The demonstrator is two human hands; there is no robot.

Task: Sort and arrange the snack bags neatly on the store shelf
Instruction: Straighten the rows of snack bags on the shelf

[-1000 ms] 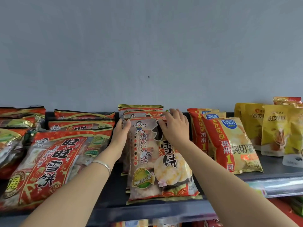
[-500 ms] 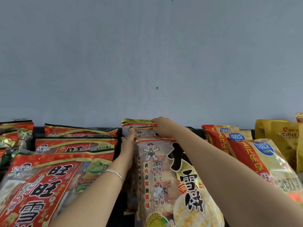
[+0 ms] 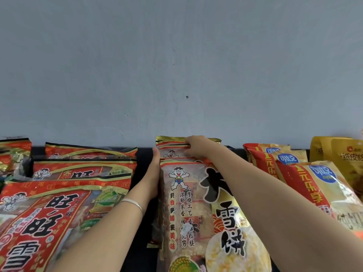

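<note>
A dark shelf (image 3: 144, 160) set against the wall carries rows of overlapping snack bags: large red rice-cracker bags (image 3: 64, 197) at left, a stack of pale rice-cracker bags (image 3: 196, 213) in the middle, red-and-yellow bags (image 3: 306, 185) and plain yellow bags (image 3: 341, 154) at right

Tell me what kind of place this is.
Most likely a shop's snack aisle: a dark shelf against a plain wall, stocked with rows of identical red rice-cracker bags and yellow chip bags.
</note>
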